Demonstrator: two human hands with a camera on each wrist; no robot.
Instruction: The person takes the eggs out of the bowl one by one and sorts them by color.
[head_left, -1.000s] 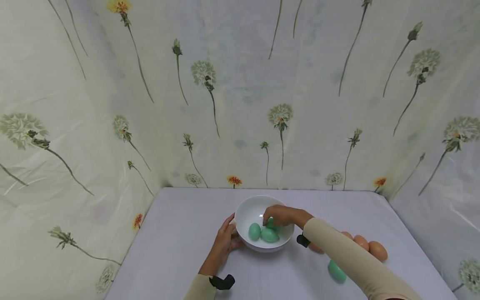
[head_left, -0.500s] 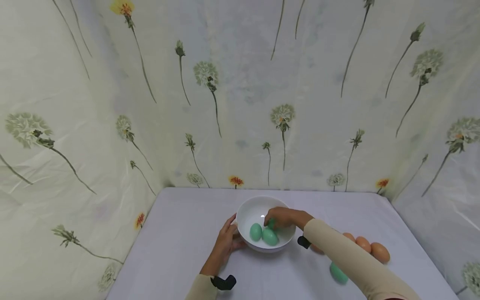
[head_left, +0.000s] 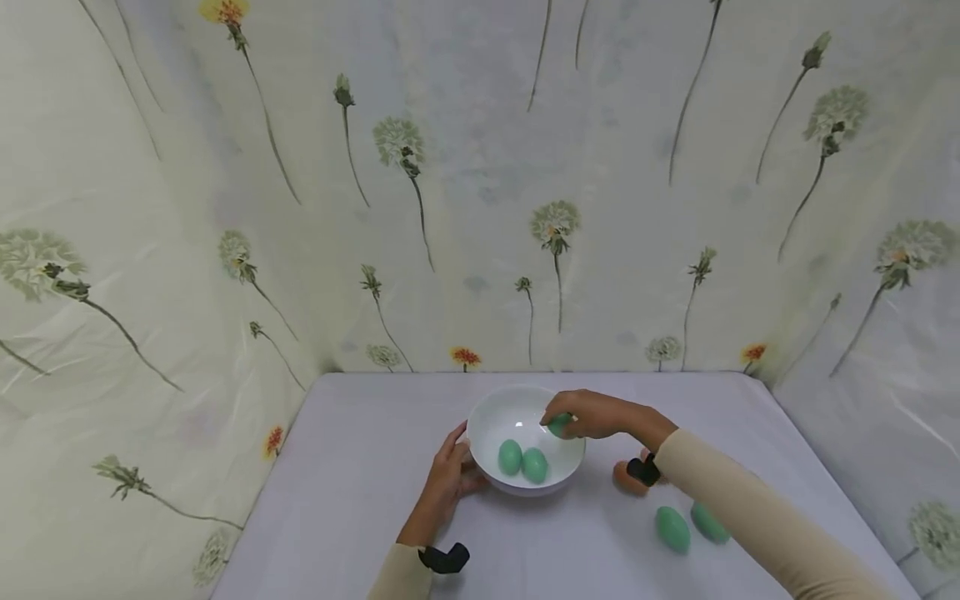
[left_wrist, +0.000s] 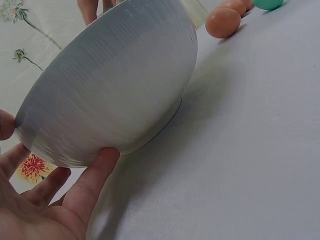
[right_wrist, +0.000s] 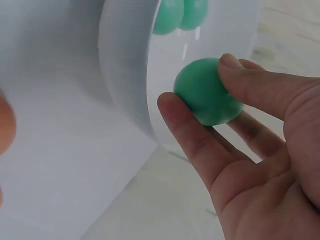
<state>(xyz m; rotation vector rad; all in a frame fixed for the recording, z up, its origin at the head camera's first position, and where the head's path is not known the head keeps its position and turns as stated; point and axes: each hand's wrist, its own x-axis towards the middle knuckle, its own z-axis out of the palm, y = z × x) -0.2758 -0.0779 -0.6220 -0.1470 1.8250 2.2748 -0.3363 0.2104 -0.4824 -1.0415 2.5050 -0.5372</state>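
A white bowl (head_left: pixel 492 417) stands on the table with two green eggs (head_left: pixel 510 457) lying side by side in its bottom. My left hand (head_left: pixel 446 477) holds the bowl from the left, fingers spread round its outer wall; in the left wrist view one fingertip is at the rim and another digit presses low near the foot. Over the bowl's right side, my right hand (head_left: pixel 592 414) pinches another green egg (right_wrist: pixel 202 92) between thumb and fingers. The right wrist view shows this egg at the bowl's mouth, apart from the two inside.
Right of the bowl, two more green eggs (head_left: pixel 672 529) lie on the white-covered table (head_left: pixel 360 467). Several brown eggs (left_wrist: pixel 223 22) lie there too, partly hidden by the right wrist and sleeve in the head view. A flowered cloth (head_left: pixel 480 208) hangs behind.
My right hand has risen from inside the bowl and shifted right, with a green egg in its fingers. A second green egg on the table has come out from behind the sleeve.
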